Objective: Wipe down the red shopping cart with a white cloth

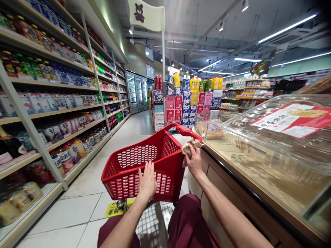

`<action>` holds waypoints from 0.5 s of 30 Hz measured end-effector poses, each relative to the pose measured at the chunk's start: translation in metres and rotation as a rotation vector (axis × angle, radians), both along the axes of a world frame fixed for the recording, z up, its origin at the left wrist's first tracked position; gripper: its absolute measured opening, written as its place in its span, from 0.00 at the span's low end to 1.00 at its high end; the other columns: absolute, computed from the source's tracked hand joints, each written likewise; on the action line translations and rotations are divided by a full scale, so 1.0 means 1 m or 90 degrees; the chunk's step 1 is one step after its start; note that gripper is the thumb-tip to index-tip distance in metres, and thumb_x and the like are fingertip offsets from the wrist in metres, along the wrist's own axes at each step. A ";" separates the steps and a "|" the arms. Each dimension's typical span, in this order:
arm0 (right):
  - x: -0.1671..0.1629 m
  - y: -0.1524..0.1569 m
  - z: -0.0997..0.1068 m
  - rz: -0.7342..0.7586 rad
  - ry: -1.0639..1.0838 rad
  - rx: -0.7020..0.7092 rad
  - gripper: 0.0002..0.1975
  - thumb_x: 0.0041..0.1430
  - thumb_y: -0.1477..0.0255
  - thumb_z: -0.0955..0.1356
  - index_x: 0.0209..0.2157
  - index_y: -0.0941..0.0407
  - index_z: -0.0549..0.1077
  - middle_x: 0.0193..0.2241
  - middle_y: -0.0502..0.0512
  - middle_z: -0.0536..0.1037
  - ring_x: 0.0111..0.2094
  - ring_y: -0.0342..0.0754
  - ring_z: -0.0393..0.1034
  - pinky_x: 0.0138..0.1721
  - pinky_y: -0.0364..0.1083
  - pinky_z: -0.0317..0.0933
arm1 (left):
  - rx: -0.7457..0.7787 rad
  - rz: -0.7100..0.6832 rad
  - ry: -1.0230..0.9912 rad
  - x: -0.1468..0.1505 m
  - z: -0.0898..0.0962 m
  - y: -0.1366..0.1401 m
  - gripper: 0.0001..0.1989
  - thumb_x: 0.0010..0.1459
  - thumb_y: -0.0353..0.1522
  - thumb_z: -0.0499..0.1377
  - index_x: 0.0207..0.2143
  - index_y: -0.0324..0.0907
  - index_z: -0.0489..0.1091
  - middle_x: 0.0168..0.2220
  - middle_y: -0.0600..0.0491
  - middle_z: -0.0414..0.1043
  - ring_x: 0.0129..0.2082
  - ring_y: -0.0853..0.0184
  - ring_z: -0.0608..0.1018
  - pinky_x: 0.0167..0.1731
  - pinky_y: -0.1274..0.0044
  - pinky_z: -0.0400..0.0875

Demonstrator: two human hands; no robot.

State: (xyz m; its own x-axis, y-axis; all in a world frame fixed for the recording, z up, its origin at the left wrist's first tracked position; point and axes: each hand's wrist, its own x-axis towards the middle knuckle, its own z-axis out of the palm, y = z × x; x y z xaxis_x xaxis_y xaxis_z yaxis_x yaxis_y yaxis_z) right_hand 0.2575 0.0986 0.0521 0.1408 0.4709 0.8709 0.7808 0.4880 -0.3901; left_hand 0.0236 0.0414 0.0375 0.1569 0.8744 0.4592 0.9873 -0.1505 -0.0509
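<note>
Before me stands a red plastic shopping cart point(165, 175) with slotted sides, its handle point(187, 131) toward the right. My right hand point(193, 160) grips a crumpled, whitish cloth point(190, 146) and presses it against the cart at the near end of the handle. Fingers stretched out, my left hand point(148, 181) lies against or just in front of the cart's near side wall and holds nothing. Whether its palm touches the plastic I cannot tell. The basket's visible inside shows only red slotted walls.
Shelves point(51, 81) of bottles and cans line the left. At right, a counter point(248, 186) bears clear food boxes point(292, 120), close to the cart. Stacked drink cartons point(178, 106) stand ahead, with glass-door fridges point(138, 89) behind. A yellow floor sign point(112, 208) lies under the cart.
</note>
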 end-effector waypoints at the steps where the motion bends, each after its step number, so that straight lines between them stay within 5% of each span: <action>1: 0.000 0.001 0.000 -0.002 0.005 -0.006 0.20 0.54 0.75 0.59 0.49 0.57 0.65 0.43 0.61 0.64 0.44 0.51 0.63 0.45 0.49 0.62 | -0.001 -0.002 -0.001 0.000 0.000 0.000 0.34 0.47 0.26 0.46 0.59 0.36 0.45 0.62 0.48 0.44 0.62 0.62 0.48 0.57 0.58 0.45; 7: -0.006 -0.016 -0.046 0.075 -0.208 -0.058 0.12 0.53 0.77 0.60 0.35 0.53 0.73 0.41 0.56 0.69 0.39 0.47 0.66 0.38 0.44 0.64 | -0.001 -0.020 0.002 -0.006 0.000 -0.005 0.34 0.48 0.26 0.47 0.59 0.37 0.45 0.62 0.48 0.45 0.62 0.61 0.48 0.58 0.58 0.44; 12: 0.003 -0.004 -0.009 -0.051 -0.162 0.065 0.10 0.55 0.74 0.62 0.36 0.54 0.73 0.46 0.59 0.67 0.50 0.54 0.58 0.47 0.53 0.57 | 0.010 -0.024 0.004 -0.007 -0.002 -0.005 0.34 0.48 0.26 0.47 0.59 0.37 0.45 0.62 0.48 0.45 0.62 0.61 0.48 0.58 0.58 0.43; 15: -0.004 -0.008 -0.015 0.035 -0.217 0.052 0.11 0.56 0.76 0.61 0.36 0.55 0.73 0.44 0.58 0.69 0.50 0.51 0.58 0.47 0.50 0.58 | 0.006 -0.021 -0.002 -0.007 -0.001 -0.006 0.33 0.48 0.26 0.47 0.59 0.37 0.46 0.62 0.48 0.46 0.61 0.61 0.49 0.58 0.58 0.44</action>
